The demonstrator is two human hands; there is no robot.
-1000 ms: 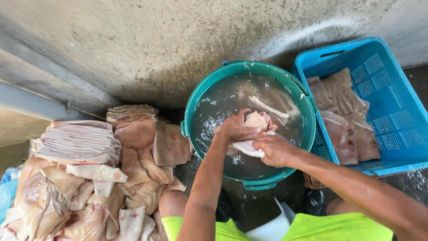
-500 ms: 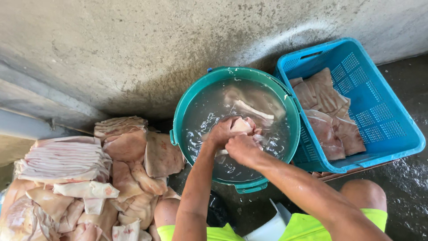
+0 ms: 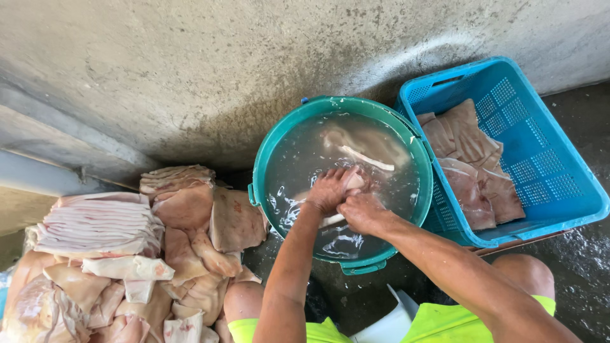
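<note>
A teal round tub point(image 3: 267, 159) full of cloudy water sits in front of me against a concrete wall. Both hands are in the water, gripping one pale piece of pork skin point(image 3: 357, 182). My left hand point(image 3: 328, 188) presses on it from the left, and my right hand point(image 3: 361, 213) holds it from the near side. More pale pieces point(image 3: 365, 149) lie under the water toward the tub's far side.
A blue plastic crate point(image 3: 546, 184) to the right holds several flat pieces of pork skin point(image 3: 467, 159). A big heap of raw pork skin point(image 3: 127, 254) lies on the floor to the left. The wet dark floor point(image 3: 581, 267) runs along the right.
The view has shifted, so the tub and crate now sit further left and lower in the frame. Both hands stay in the water on the same piece, kneading it.
</note>
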